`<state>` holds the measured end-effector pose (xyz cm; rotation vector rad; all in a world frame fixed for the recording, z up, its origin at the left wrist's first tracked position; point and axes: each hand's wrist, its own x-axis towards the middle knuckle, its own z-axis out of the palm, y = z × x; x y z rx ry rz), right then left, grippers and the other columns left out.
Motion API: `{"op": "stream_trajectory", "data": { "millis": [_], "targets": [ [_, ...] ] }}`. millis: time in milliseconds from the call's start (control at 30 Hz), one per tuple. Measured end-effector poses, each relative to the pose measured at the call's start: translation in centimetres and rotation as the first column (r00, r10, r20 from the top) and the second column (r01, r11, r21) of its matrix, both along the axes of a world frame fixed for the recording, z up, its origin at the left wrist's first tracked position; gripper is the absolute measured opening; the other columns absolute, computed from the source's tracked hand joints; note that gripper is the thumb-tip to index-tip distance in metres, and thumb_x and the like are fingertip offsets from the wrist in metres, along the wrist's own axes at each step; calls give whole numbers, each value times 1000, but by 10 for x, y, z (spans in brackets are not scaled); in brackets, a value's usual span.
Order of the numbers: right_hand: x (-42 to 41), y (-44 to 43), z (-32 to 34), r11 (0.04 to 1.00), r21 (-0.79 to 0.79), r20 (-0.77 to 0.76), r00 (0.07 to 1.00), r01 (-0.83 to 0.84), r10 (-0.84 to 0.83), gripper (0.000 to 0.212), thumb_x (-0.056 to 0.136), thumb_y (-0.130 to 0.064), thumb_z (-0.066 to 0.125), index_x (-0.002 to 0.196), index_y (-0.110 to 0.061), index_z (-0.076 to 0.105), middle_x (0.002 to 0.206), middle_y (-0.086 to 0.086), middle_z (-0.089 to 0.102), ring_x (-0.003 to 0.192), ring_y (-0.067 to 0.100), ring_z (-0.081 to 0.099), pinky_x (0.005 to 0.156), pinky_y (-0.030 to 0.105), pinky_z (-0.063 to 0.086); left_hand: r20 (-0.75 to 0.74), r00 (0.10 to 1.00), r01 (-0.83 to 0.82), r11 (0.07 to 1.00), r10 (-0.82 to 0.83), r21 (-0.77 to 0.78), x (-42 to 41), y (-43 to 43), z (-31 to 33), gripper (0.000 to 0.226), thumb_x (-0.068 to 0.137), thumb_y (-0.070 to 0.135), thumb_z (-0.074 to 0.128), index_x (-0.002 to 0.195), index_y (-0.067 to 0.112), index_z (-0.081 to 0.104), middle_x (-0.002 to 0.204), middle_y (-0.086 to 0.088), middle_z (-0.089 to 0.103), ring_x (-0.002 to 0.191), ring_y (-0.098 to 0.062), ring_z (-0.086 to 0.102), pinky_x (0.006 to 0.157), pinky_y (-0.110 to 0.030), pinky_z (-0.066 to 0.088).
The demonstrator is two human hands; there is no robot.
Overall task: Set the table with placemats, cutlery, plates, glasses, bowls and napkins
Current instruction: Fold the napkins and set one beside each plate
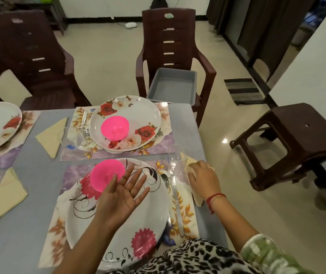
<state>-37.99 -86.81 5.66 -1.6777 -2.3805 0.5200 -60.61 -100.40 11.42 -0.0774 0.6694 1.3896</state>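
Grey table (39, 175) fills the lower left of the frame. I read the left hand (122, 194) as spread, palm up, above the near plate (150, 214) beside the pink bowl (102, 175). Right hand (203, 178) rests on the napkin (190, 161) at centre right; I cannot tell whether it grips.
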Motion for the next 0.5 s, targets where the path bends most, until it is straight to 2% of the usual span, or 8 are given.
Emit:
{"op": "stream_trajectory", "data": {
  "millis": [67, 133, 200, 233, 333, 367, 467, 500],
  "targets": [
    [1, 6, -10, 988, 117, 64, 993, -102, 95, 38, 93, -26, 46, 130, -16, 50, 134, 8, 49, 124, 26, 45, 101, 36, 38, -8, 1000, -6, 1000, 6, 1, 2, -1, 2, 86, 49, 34, 92, 126, 14, 61, 135, -10, 56, 122, -26, 56, 94, -52, 48],
    [1, 10, -23, 975, 33, 149, 966, -221, 214, 55, 96, -38, 25, 145, -14, 30, 151, 9, 30, 140, 27, 26, 115, 38, 18, -8, 1000, -9, 1000, 9, -11, 3, -3, 3, 86, 48, 34, 92, 126, 14, 61, 136, -10, 56, 121, -26, 56, 94, -50, 48],
    [3, 10, -35, 962, -66, 192, 942, -267, 275, 72, 89, -52, -3, 150, -15, 11, 157, 5, 13, 146, 21, 8, 115, 35, -2, -22, 1000, -12, 1000, 11, -26, 2, -4, 6, 87, 48, 35, 92, 126, 14, 61, 135, -10, 56, 121, -26, 56, 93, -49, 49],
    [3, 9, -40, 965, -75, 195, 945, -253, 263, 76, 86, -54, -10, 150, -17, 7, 158, 2, 10, 146, 19, 4, 114, 34, -6, -30, 999, -18, 999, 17, -36, 2, -5, 7, 84, 50, 35, 91, 126, 15, 61, 135, -10, 56, 121, -26, 57, 93, -48, 50],
    [-2, 3, -46, 988, -55, 159, 976, -143, 150, 77, 83, -48, -10, 150, -16, 9, 157, 2, 13, 146, 19, 7, 113, 33, -7, -50, 997, -70, 995, 67, -72, 2, -7, 10, 47, 82, 41, 65, 121, 15, 65, 135, -9, 56, 121, -25, 56, 94, -47, 49],
    [-3, 1, -47, 993, -50, 152, 981, -110, 116, 77, 82, -47, -10, 149, -14, 10, 157, 3, 14, 146, 20, 9, 113, 33, -7, -57, 995, -83, 993, 78, -85, 1, -8, 9, 44, 86, 42, 58, 119, 15, 67, 135, -9, 56, 121, -25, 56, 94, -47, 48],
    [-3, -1, -50, 997, -37, 166, 984, -63, 68, 78, 81, -46, -11, 150, -14, 10, 157, 4, 14, 146, 21, 9, 113, 34, -7, -65, 993, -101, 992, 97, -75, 1, -8, 9, 56, 70, 39, 77, 120, 15, 67, 136, -10, 55, 121, -25, 56, 94, -47, 49],
    [-3, 0, -51, 997, -33, 164, 984, -64, 68, 78, 81, -46, -11, 150, -14, 10, 157, 4, 14, 146, 21, 9, 113, 34, -7, -74, 992, -109, 991, 103, -82, 0, -8, 9, 52, 75, 40, 72, 120, 15, 66, 135, -10, 56, 121, -25, 56, 94, -47, 49]
  ]
}}
